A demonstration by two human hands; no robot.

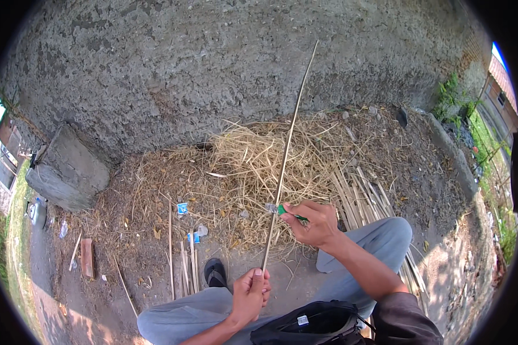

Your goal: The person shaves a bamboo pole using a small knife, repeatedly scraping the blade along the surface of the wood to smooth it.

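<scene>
A long, thin bamboo strip [294,118] slants up from my lap toward the wall, its far tip in the air. My left hand [251,294] is closed around its near end, low between my knees. Farther up the strip, my right hand [315,223] is closed on a small green-handled tool [281,210]. A shiny, clear or metallic part of that tool lies at the strip; its exact kind I cannot make out. Beneath the strip spreads a heap of pale shavings [247,152].
A rough grey wall [213,69] rises ahead. Split bamboo strips [357,201] lie by my right knee, with more slats [185,267] at the left. A concrete block [72,167], a reddish brick [87,259] and blue packets [182,208] sit leftward. A black bag [328,319] rests at my lap.
</scene>
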